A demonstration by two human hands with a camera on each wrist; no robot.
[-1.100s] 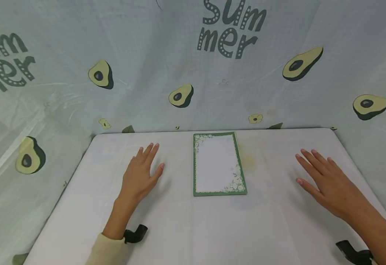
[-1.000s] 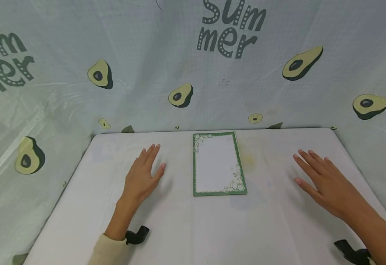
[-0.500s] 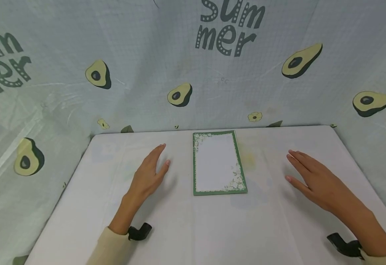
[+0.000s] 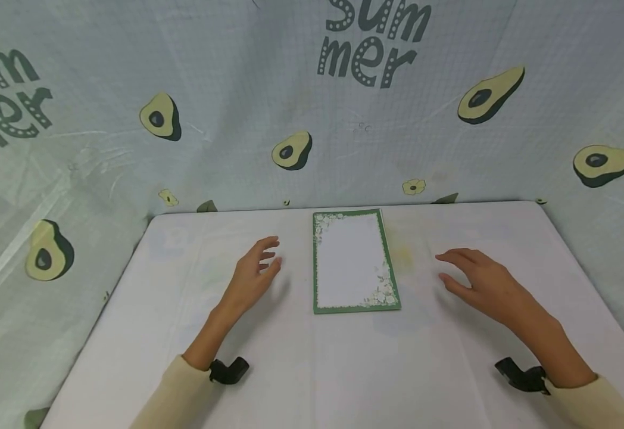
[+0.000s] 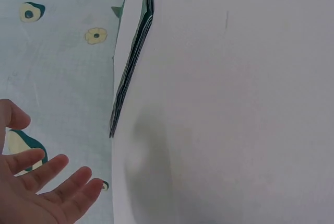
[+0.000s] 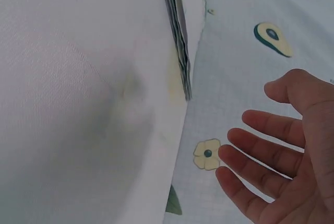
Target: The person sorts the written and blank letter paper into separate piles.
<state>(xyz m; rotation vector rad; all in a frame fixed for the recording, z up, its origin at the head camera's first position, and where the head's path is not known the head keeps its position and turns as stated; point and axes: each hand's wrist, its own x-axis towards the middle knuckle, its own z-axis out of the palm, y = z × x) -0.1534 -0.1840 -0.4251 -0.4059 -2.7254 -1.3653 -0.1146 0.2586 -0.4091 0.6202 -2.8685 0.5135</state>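
A white sheet with a green floral border [image 4: 352,262] lies flat near the back middle of the table. From the side, the left wrist view shows several thin layers along its edge [image 5: 134,57], slightly bent; the right wrist view shows the same layered edge [image 6: 179,46]. My left hand [image 4: 250,280] hovers just left of it, fingers loosely bent and touching nothing. On the other side, my right hand [image 4: 486,289] hangs above the table with relaxed fingers, farther from the sheet than the left. Neither hand holds anything.
A white cloth covers the table [image 4: 376,369]. Behind and at both sides hangs a pale sheet printed with avocados and lettering [image 4: 226,89]. Black wrist mounts [image 4: 228,370] stick inward from both beige sleeves [image 4: 175,390].
Both hands have moved inward toward the bordered sheet, the right one farther. Their fingers, spread and straight earlier, are now more bent. The bordered sheet stays in place.
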